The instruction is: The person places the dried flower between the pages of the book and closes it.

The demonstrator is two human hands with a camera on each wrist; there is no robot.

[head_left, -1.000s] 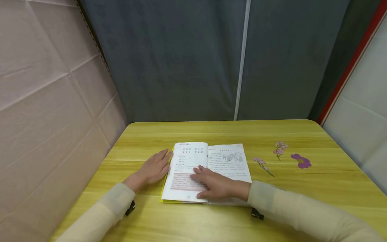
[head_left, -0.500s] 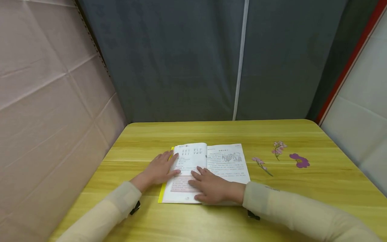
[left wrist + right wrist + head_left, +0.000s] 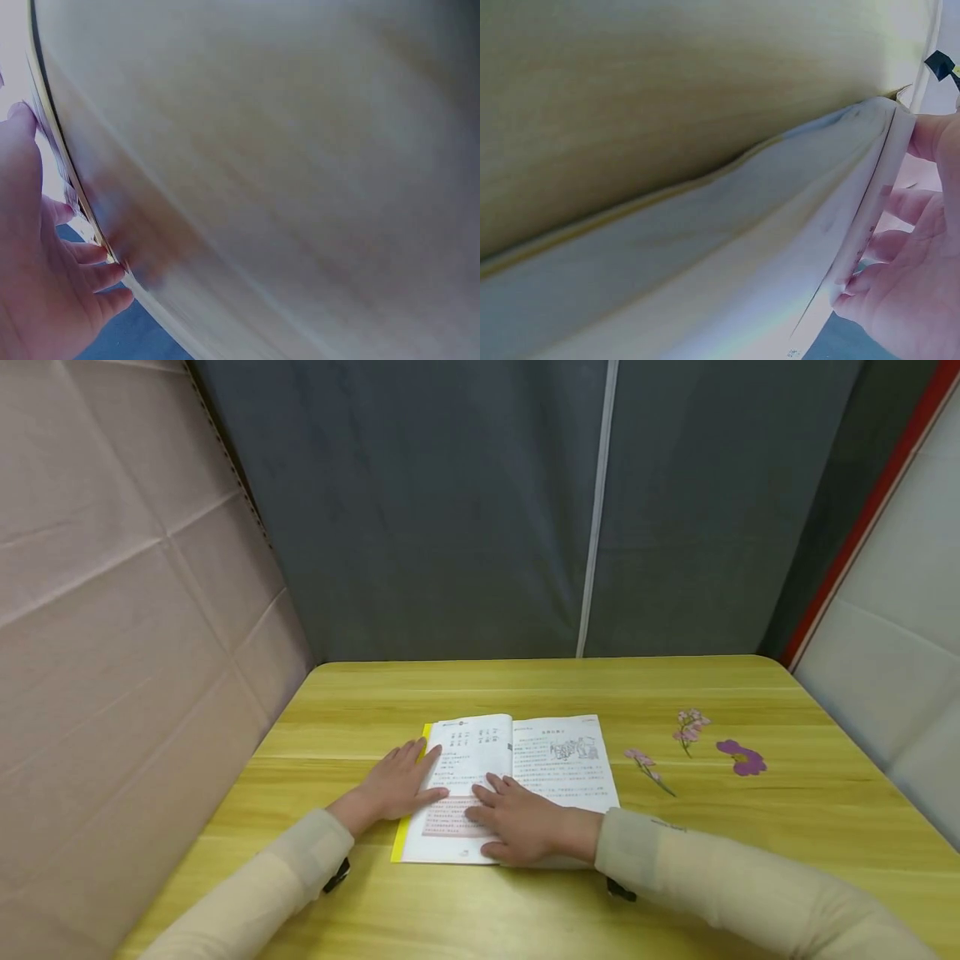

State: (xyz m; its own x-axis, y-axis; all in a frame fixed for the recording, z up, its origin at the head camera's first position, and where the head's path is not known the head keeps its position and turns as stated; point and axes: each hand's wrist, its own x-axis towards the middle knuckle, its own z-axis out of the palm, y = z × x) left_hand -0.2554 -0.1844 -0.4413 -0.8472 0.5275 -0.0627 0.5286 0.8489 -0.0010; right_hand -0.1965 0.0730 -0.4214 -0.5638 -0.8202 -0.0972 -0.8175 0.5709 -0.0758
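Observation:
An open book (image 3: 555, 768) with printed pages and a yellow cover edge lies flat on the wooden table, a line drawing at the top of its right page. My left hand (image 3: 393, 782) rests across the book's left edge, with thumb and fingertips on the left page; the left wrist view shows the fingers (image 3: 112, 300) extended along that edge. On the lower part of the book near the spine lies my right hand (image 3: 525, 827), fingers spread and pointing left over the left page. In the right wrist view its fingertips touch the page (image 3: 847, 180).
To the right of the book lie two sprigs of pink flowers, a lower sprig (image 3: 649, 771) and an upper sprig (image 3: 690, 729), plus a purple flower piece (image 3: 741, 757). A dark curtain (image 3: 450, 527) hangs behind the table (image 3: 525, 685). Pale cloth walls stand at both sides.
My left hand has shifted right from beside the book onto its left page. The right hand stays on the book, nearly in the same place. More of the yellow cover shows at the left edge.

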